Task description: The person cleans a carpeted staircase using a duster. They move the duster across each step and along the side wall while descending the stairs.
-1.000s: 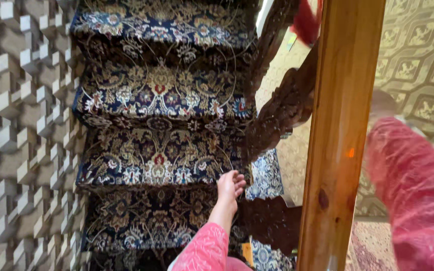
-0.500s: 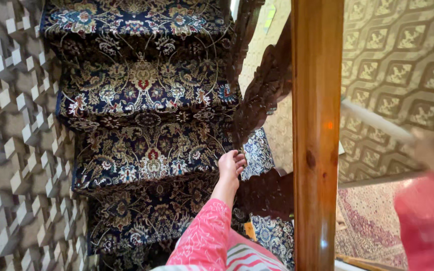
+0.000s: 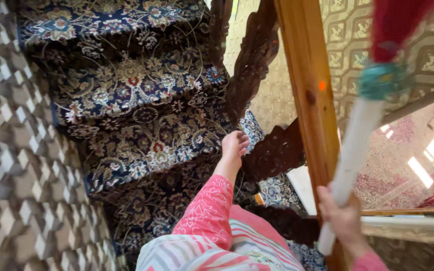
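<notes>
Daylight enters from the right, leaving bright glare patches on the floor rug [image 3: 418,168]. The carpeted stairs [image 3: 141,115] at left sit dimmer but sharp. The near broom [image 3: 372,95] at right is motion-blurred.

We see a broom [image 3: 362,120] with a white handle, teal collar and red bristles, seemingly blurred, tilted upward beside the wooden post [image 3: 307,95].

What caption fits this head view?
Left hand rests on the carpeted stair edge; right hand grips a white-handled broom beside the wooden post.
</notes>
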